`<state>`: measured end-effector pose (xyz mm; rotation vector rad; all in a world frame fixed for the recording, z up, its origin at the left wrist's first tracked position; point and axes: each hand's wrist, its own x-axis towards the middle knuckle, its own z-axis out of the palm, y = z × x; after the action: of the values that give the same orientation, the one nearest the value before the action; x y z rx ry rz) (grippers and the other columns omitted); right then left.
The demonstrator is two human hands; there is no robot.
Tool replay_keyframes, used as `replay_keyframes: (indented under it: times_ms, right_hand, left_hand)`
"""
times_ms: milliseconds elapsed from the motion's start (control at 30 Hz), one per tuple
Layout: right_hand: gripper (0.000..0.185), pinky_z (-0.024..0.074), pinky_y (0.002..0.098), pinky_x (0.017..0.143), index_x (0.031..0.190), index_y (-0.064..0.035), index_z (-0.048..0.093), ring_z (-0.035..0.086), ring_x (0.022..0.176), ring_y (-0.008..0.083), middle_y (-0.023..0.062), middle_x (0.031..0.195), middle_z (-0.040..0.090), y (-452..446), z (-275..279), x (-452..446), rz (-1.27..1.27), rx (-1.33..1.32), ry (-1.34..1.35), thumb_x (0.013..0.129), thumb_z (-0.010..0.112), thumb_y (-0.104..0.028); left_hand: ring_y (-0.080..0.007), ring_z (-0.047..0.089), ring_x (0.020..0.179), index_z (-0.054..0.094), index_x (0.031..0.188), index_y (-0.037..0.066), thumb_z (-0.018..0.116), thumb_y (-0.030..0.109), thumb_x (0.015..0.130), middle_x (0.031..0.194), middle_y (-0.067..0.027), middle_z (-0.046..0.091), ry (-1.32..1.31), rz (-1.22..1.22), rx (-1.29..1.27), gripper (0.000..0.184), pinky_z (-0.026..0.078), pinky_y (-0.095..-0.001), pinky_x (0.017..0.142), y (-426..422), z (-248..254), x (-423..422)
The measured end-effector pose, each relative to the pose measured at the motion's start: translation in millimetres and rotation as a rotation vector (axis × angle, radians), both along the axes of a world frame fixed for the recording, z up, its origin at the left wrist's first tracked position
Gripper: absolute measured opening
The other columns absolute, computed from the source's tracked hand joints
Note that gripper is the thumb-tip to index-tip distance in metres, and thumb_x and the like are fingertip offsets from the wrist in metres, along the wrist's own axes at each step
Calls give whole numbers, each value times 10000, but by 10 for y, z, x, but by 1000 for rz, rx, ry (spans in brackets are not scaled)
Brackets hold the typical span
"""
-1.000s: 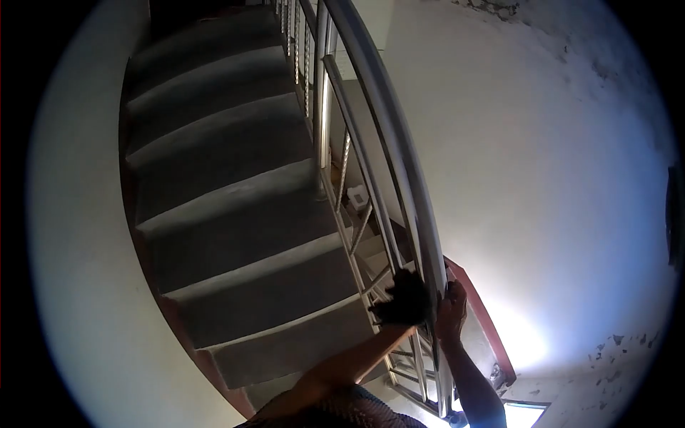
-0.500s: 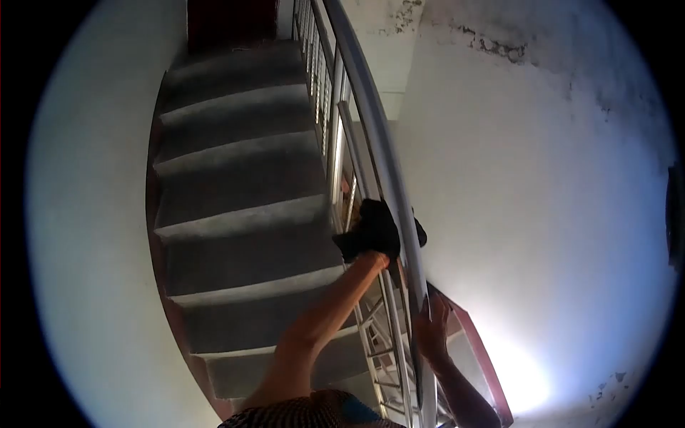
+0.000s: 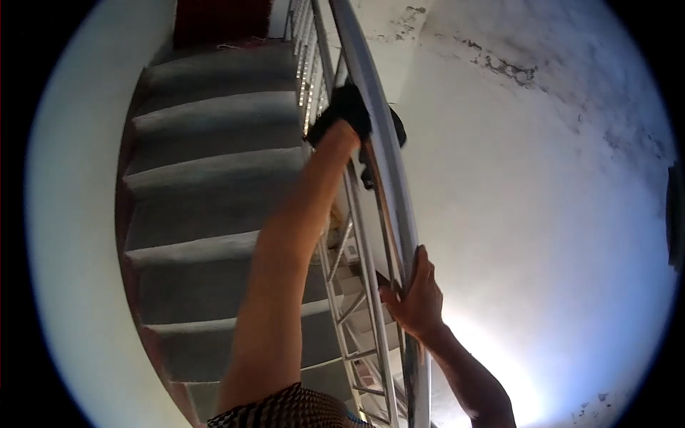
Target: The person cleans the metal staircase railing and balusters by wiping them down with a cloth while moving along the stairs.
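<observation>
Though blotchy, pale wall (image 3: 499,164) beside railing (image 3: 401,207) and stairs (image 3: 207,214).

Grey steps (image 3: 203,210) are running toward a dark red panel (image 3: 222,21); reddish-brown skirting (image 3: 123,221) is edging them along a pale left wall (image 3: 75,214); on the right, a stained, peeling whitish wall (image 3: 506,185) is catching a bright glow (image 3: 510,378) low down.

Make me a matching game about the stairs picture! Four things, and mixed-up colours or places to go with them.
Things
1. right hand
2. black material
3. steps
4. panel past the steps

Matches
A. dark red
B. at the end of the left arm
C. bare, on the handrail
D. grey

Pairs: 1-C, 2-B, 3-D, 4-A
</observation>
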<state>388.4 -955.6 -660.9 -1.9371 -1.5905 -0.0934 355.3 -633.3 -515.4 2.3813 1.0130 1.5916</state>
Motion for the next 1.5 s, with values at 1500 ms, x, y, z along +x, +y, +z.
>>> replay_keyframes:
  times_ms: [1500]
  right_hand:
    - [994,438,463,807,1291,70,39,503,984,441,325,1165,382,-99,269,-70,-150,-190,1,620,714,-214]
  left_hand:
    - [-267,577,845,361,1197,34,477,208,837,984,-181,548,-504,-312,223,417,469,-319,702,1097,94,165]
